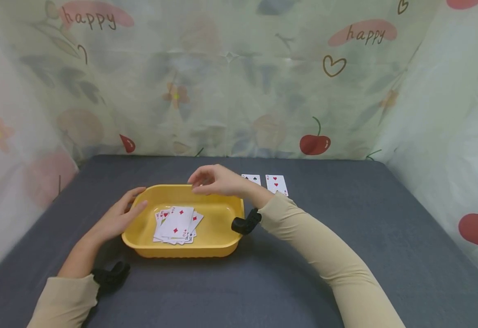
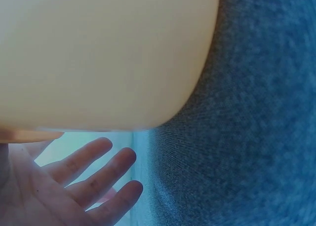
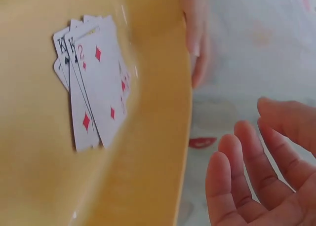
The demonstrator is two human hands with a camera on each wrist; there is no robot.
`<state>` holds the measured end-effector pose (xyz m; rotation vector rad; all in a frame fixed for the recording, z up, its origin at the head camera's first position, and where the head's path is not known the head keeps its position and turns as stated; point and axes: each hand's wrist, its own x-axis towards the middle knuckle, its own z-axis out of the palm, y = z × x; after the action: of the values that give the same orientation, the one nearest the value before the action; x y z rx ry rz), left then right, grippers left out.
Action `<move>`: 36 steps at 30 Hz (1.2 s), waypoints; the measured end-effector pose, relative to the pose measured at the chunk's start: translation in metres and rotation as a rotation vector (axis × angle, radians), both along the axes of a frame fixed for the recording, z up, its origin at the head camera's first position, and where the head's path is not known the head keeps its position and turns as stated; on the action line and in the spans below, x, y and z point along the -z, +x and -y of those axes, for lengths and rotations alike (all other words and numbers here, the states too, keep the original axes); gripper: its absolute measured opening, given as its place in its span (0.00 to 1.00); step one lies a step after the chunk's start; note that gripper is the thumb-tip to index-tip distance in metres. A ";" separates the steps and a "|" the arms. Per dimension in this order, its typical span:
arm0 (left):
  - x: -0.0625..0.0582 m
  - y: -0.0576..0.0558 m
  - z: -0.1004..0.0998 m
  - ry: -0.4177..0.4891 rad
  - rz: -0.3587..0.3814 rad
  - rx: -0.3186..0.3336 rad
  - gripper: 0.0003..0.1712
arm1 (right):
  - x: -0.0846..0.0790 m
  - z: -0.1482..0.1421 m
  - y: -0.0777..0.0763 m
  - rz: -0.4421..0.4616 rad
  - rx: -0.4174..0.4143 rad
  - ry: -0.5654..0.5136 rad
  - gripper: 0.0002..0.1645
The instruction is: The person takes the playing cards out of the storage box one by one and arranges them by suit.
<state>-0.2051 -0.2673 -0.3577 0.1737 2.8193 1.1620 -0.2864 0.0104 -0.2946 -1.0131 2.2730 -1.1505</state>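
A yellow tub (image 1: 218, 250) stands on the dark cloth with a loose, overlapping pile of playing cards (image 1: 177, 223) inside. The two of diamonds (image 3: 98, 78) lies face up on top, and kings (image 3: 62, 46) peek out from beneath it in the right wrist view. My left hand (image 1: 120, 216) rests at the tub's left end, thumb over the rim, the other fingers outside it. In the left wrist view, those fingers (image 2: 94, 181) are extended and spread. Over the tub's far rim hovers my right hand (image 1: 218, 180), fingers loosely bent, with nothing in them.
Beyond the right wrist, a heart card (image 1: 277, 184) and a spade card (image 1: 251, 178) lie face up side by side on the dark tablecloth (image 1: 325, 214). A patterned curtain (image 1: 231, 105) hangs behind the table and along both sides.
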 end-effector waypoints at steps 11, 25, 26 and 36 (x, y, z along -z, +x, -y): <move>-0.001 0.001 0.000 -0.005 0.000 -0.004 0.38 | 0.020 0.034 -0.003 -0.014 -0.049 0.109 0.19; 0.001 -0.002 0.001 0.001 -0.006 -0.008 0.39 | 0.042 0.054 -0.004 0.029 -0.033 0.233 0.25; 0.001 -0.002 0.001 0.000 -0.005 -0.008 0.39 | 0.043 0.054 -0.004 0.031 -0.033 0.236 0.26; 0.000 -0.001 0.000 0.004 -0.006 -0.005 0.38 | 0.047 0.060 0.000 -0.051 -0.049 0.335 0.29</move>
<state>-0.2057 -0.2669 -0.3580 0.1708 2.8243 1.1706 -0.2864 -0.0496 -0.3414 -0.9654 2.3620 -0.6980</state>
